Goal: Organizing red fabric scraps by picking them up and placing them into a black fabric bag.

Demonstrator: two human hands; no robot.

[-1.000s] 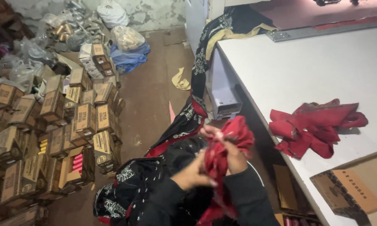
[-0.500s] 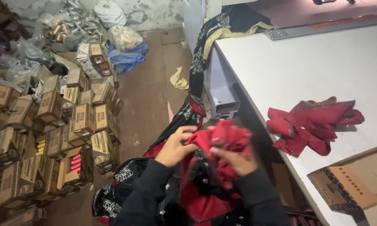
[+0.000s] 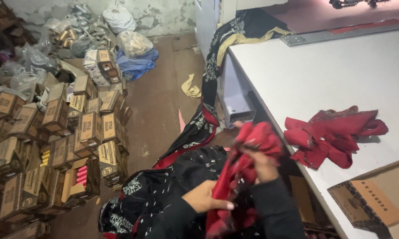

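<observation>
Red cloth (image 3: 246, 163) hangs bunched between our hands, just off the white table's (image 3: 323, 75) near edge and above the black patterned fabric (image 3: 164, 194) heaped on the floor. Our right hand (image 3: 261, 166) is clenched around the upper folds of the cloth, and our left hand (image 3: 206, 201) pinches its lower edge, thumb pressed to the fabric. On the table, near our right hand, lies a red pile (image 3: 337, 135) of similar pieces, and a cardboard box (image 3: 370, 206) sits at the table's corner. To our left, small brown cartons (image 3: 75, 137) are stacked on the floor, with plastic bags (image 3: 124, 35) against the wall beyond.
</observation>
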